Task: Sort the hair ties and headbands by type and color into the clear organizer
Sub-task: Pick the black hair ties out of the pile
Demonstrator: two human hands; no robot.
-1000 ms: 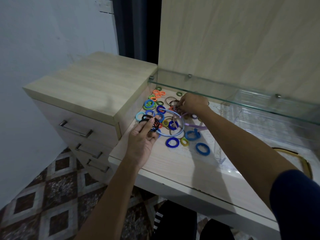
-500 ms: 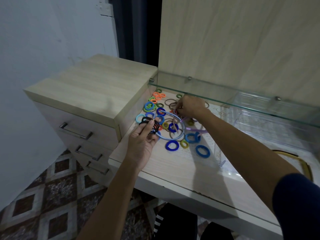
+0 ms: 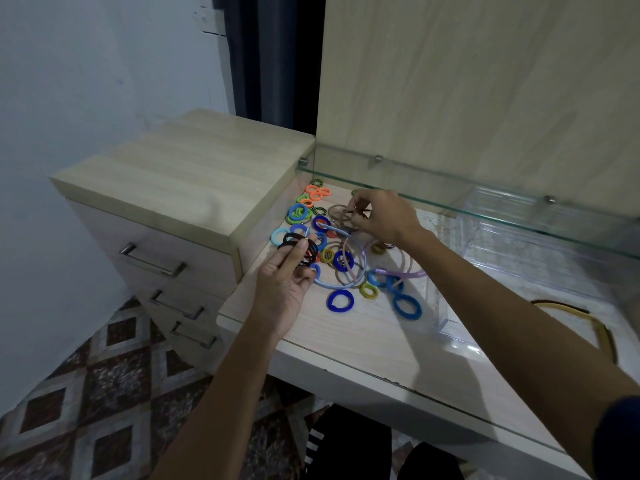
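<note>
A pile of hair ties lies on the desk: orange ties (image 3: 317, 195), green ones (image 3: 298, 213), blue ties (image 3: 340, 301) and olive ones (image 3: 368, 290). A light-blue headband (image 3: 360, 271) and a lilac headband (image 3: 403, 274) lie among them. My left hand (image 3: 285, 285) holds a bunch of thin black hair ties (image 3: 301, 249) between thumb and fingers. My right hand (image 3: 382, 218) reaches into the back of the pile and pinches a thin brown tie (image 3: 337, 213). The clear organizer (image 3: 446, 320) stands to the right of the pile.
A drawer unit (image 3: 180, 188) stands higher at the left, walling in the pile. A glass shelf (image 3: 485, 199) overhangs the back of the desk just above my right hand. A gold and black headband (image 3: 595, 327) lies at the far right.
My right hand has shifted slightly toward the back of the pile and picks at a thin brown tie. My left hand keeps holding the black ties in about the same place.
</note>
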